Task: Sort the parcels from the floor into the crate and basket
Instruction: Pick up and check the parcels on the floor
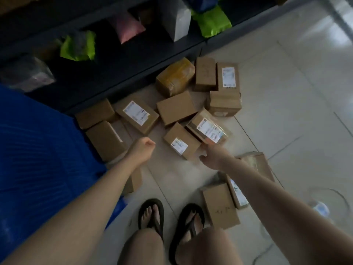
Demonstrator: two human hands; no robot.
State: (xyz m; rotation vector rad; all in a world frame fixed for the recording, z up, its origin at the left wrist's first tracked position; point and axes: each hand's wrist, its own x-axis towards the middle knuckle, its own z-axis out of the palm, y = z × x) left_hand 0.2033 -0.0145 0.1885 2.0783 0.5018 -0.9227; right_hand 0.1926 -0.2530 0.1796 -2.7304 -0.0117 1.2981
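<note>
Several brown cardboard parcels lie scattered on the tiled floor (277,111) in front of me. A small box with a white label (181,141) sits at the centre, just ahead of my right hand (212,156), whose fingers spread toward its near corner and hold nothing. My left hand (142,149) hovers in a loose fist above the floor, beside a plain box (107,139), with nothing in it. A blue ribbed crate (38,150) fills the left side. No basket can be made out.
A dark shelf unit (114,60) with green, pink and grey bags runs along the back. A yellow-taped box (175,76) leans by its base. Two more boxes (221,205) lie near my sandalled feet (172,217). A round clear object (324,205) sits on the right.
</note>
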